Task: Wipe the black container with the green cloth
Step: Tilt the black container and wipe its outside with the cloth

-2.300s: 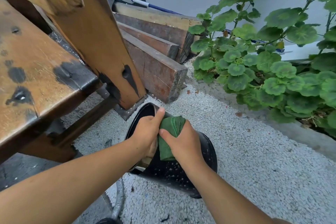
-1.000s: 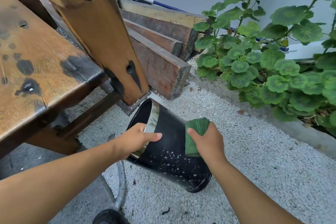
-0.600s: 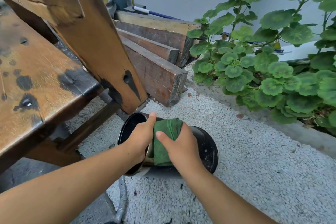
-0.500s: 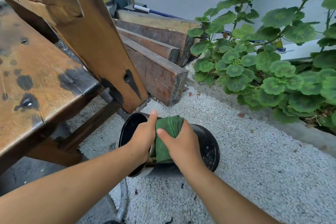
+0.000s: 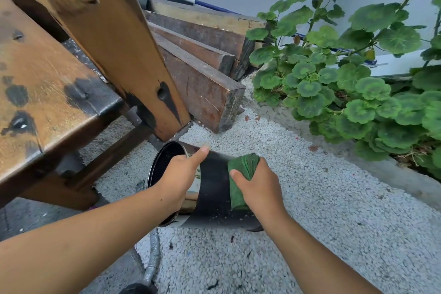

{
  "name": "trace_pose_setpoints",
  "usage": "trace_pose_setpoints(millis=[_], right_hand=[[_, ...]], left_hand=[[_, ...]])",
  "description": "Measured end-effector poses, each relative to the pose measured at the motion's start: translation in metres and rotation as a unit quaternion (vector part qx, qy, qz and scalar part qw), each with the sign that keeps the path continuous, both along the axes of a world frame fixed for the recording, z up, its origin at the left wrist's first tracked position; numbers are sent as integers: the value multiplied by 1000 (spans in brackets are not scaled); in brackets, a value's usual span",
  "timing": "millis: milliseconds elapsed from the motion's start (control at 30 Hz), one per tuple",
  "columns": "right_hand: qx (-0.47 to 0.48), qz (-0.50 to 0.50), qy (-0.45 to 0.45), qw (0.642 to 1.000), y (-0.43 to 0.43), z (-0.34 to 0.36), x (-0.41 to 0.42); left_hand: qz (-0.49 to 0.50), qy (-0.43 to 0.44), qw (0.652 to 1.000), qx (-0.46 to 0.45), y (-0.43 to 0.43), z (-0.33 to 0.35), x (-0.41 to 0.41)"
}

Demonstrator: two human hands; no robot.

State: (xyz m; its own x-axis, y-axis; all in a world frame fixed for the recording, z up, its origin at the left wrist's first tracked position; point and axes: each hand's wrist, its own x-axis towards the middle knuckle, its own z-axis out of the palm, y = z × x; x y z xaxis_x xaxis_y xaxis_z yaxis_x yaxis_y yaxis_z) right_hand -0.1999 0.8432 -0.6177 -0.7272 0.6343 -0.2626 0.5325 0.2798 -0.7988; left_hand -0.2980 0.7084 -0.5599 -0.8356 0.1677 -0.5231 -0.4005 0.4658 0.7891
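The left hand point(image 5: 177, 175) grips the rim of the tilted black container point(image 5: 214, 188), thumb up. The right hand point(image 5: 259, 188) presses the green cloth point(image 5: 241, 174) against its side. No readable writing shows.

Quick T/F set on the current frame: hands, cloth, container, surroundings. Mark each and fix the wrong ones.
1. The right hand presses the green cloth against the outer side of the black container. True.
2. The left hand holds the cloth too. False: it grips the container near its open rim, thumb out, apart from the cloth.
3. The container stands upright on the gravel. False: it is tipped on its side, the opening facing left toward the wooden bench.
4. Leafy green plants grow to the right. True.
5. The cloth is stuffed inside the container. False: it lies on the outside wall.
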Motion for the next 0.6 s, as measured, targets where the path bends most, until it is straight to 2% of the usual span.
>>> trace_pose_setpoints(millis=[167,333,500,600], right_hand=[[81,4,-41,996,18,-23,1],[118,-3,-96,988,29,-46,10],[108,-26,-101,989,31,-57,19],[29,-81,-69,994,36,-56,18]], left_hand=[[-8,-8,1000,6,-12,-7,-5],[-38,-2,999,-13,-23,-5,-4],[-41,-17,999,2,-28,-7,-4],[-36,-36,999,16,-26,-3,-10]])
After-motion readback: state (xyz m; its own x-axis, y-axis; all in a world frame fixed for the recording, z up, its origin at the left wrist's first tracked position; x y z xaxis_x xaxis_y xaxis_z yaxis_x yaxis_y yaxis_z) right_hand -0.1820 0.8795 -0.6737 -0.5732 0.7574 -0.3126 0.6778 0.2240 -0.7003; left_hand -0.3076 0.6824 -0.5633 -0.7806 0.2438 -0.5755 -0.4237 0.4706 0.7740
